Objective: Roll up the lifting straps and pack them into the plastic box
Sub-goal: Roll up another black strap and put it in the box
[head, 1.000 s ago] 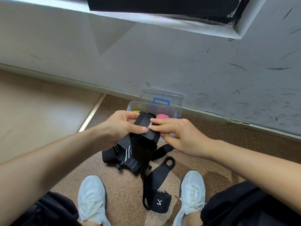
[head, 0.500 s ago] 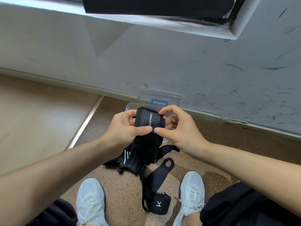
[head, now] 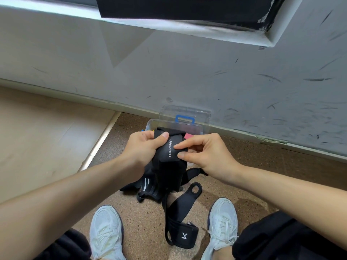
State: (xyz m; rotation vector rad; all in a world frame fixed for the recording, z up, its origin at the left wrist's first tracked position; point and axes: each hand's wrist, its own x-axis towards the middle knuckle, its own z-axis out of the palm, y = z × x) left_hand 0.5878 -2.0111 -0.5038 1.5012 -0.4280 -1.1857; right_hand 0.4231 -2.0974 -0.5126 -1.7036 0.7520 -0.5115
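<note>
I hold a black lifting strap [head: 170,150] with white lettering up in front of me. My left hand [head: 143,148] grips its left edge, thumb on the front face. My right hand [head: 204,152] pinches its right edge between thumb and forefinger. The strap's loose tail hangs down toward the floor. Behind it stands the clear plastic box [head: 185,126] with a blue handle, its lid propped open against the wall. More black straps [head: 150,190] lie in a heap on the floor, and one long strap [head: 183,220] with a loop end and a white logo stretches between my shoes.
A scuffed grey wall [head: 206,76] rises just behind the box. The floor is speckled brown [head: 146,226], with a pale wooden platform [head: 43,139] to the left. My white shoes [head: 106,233] stand at the bottom, either side of the long strap. Coloured items sit inside the box.
Both hands have turned the strap's lettered patch toward me and flattened it; the right hand now pinches its right edge lower down. The straps on the floor lie as before.
</note>
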